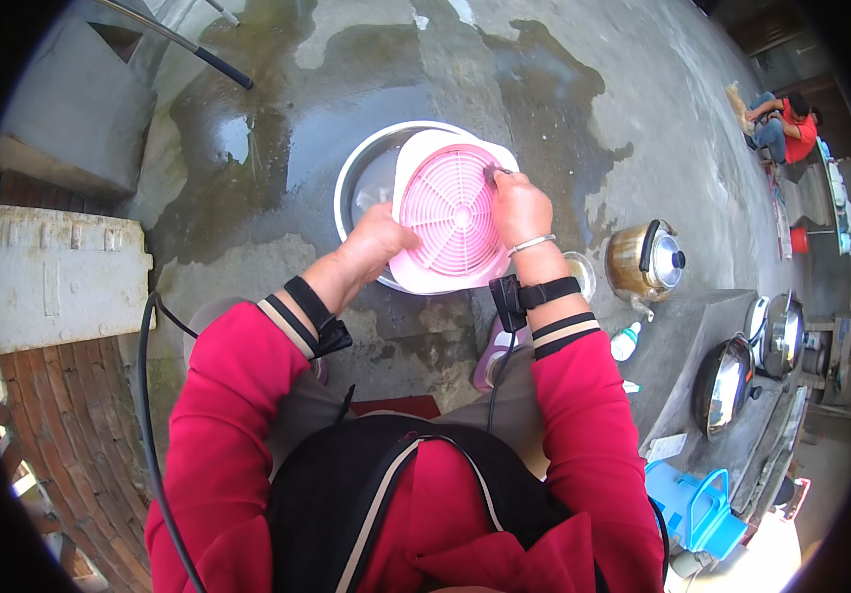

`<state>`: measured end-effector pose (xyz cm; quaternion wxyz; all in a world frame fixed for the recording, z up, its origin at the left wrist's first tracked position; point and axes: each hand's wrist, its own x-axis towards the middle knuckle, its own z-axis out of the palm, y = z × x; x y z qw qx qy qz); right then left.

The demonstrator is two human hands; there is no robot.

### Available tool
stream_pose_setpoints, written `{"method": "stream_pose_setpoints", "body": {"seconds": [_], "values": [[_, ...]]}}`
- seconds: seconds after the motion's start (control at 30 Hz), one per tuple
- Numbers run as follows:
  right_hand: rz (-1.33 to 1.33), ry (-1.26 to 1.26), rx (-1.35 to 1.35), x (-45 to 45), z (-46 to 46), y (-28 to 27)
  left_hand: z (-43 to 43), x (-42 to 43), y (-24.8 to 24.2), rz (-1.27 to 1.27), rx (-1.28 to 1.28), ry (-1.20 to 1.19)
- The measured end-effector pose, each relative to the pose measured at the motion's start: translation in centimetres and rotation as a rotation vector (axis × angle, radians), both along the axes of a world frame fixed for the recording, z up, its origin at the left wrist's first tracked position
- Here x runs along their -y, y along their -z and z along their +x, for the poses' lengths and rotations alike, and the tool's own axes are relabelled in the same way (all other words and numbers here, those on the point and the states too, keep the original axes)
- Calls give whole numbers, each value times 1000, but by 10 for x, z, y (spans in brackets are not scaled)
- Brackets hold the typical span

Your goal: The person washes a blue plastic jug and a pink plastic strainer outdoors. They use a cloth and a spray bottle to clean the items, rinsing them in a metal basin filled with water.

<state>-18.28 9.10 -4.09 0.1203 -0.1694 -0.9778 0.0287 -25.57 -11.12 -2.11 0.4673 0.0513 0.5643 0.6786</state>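
Observation:
A pink and white plastic fan grille (446,248) is tilted over a round metal basin (341,194) on the wet floor. My left hand (379,236) grips the grille's near left edge, with the thumb on its face. In my right hand (523,209) is a small dark cloth or scrubber (492,174), pressed against the upper right of the round slatted part. What the right fingers do under the hand is partly hidden. The basin holds cloudy water (377,172), and the grille covers its right side.
To the right stand a clear bowl (583,276), a stained metal kettle (622,263) and a white-green bottle (625,343). Lidded pans (722,385) and a blue jug (692,511) lie further right. A whitish slab (62,278) is left; a person (785,130) sits far off.

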Motion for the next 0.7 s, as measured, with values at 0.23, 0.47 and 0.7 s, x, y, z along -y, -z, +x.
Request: {"method": "stream_pose_setpoints", "body": {"seconds": [0.23,0.47,0.7], "values": [[-310,186,1,9,3,16,-6,3,11,30,13,-72],[-297,-79,-365,12,-21,2,-6,-1,10,-57,-54,24],[-286,61,-292,9,-15,1,-3,0,7,20,-20,-8]]}}
